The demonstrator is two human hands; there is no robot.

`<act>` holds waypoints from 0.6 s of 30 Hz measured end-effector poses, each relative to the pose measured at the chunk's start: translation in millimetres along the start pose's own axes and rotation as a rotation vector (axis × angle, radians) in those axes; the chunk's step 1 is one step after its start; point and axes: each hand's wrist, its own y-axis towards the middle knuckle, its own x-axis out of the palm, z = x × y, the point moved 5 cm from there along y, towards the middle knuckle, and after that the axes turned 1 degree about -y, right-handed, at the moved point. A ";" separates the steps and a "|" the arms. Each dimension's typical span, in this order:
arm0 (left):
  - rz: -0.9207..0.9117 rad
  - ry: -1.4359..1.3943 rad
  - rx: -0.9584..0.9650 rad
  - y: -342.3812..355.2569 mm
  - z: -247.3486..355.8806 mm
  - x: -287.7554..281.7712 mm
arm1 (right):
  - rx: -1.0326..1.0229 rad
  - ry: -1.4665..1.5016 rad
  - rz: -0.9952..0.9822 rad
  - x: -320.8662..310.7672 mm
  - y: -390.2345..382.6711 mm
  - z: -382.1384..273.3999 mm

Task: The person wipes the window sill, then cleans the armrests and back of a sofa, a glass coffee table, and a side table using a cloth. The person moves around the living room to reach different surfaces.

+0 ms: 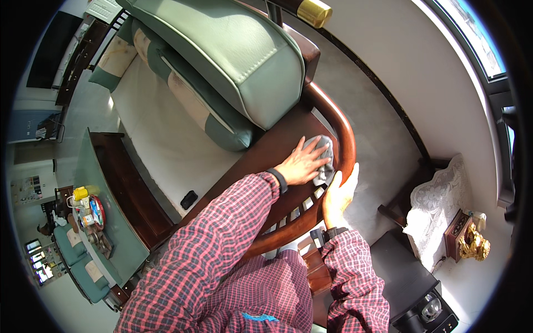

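Observation:
A dark reddish-brown wooden sofa frame with a curved armrest lies before me. On the wood just inside the armrest's bend, my left hand presses a crumpled grey cloth, its fingers spread out over it. Part of the cloth is hidden beneath the fingers. My right hand is closed round the outer side of the armrest, lower down the curve; its thumb lies on top. Slats show under the rail between my arms. A large green cushion with pale piping rests beyond my left hand.
Green-and-beige pillows lean along the pale seat. A small black object lies near the seat's edge. Left stands a glass-topped table with assorted items. Right are a lace-covered stand, a golden ornament and a black cabinet.

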 end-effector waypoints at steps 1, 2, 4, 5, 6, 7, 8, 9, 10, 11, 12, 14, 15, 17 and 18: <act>0.006 0.014 -0.033 14.4 2.2 2.4 | 0.006 -0.004 0.002 0.2 -0.1 1.7; 0.004 0.004 -0.048 21.9 4.8 4.6 | 0.015 -0.010 -0.001 0.5 -0.5 3.3; 0.007 -0.029 -0.040 13.7 10.8 8.4 | 0.010 0.003 0.002 0.7 -0.7 4.6; 0.047 -0.046 0.007 -1.1 10.2 6.3 | -0.003 0.011 0.009 0.8 -0.3 4.2; 0.045 -0.082 0.040 -21.8 11.0 7.9 | -0.015 -0.003 0.015 0.4 -0.3 3.4; 0.042 -0.109 0.066 -48.4 10.7 9.1 | -0.030 -0.006 0.019 0.4 0.0 2.2; 0.017 -0.127 0.075 -77.5 8.7 10.8 | -0.026 -0.026 0.024 0.1 0.0 1.7; 0.019 -0.157 0.090 -110.1 7.4 10.5 | -0.024 -0.018 0.022 -0.1 -0.2 1.1; -0.036 -0.144 0.067 -144.5 5.1 12.7 | -0.026 -0.026 0.024 0.0 0.0 0.2; -0.050 -0.141 0.059 -179.8 5.0 12.4 | -0.025 -0.033 0.025 -0.2 0.2 -0.4; -0.094 -0.123 0.035 -217.2 4.7 12.7 | -0.017 -0.024 0.025 -0.1 -0.1 -0.4; -0.193 -0.077 -0.008 -294.4 9.3 13.4 | -0.014 -0.027 0.024 0.1 0.1 -0.5; -0.248 -0.048 -0.028 -329.5 12.3 14.5 | -0.008 -0.027 0.022 0.5 0.6 -0.1; -0.313 -0.046 -0.036 -388.0 19.0 14.7 | -0.023 -0.039 0.024 0.9 1.3 -0.1; -0.402 0.009 -0.055 -408.3 22.3 19.5 | -0.021 -0.039 0.021 1.0 1.6 0.4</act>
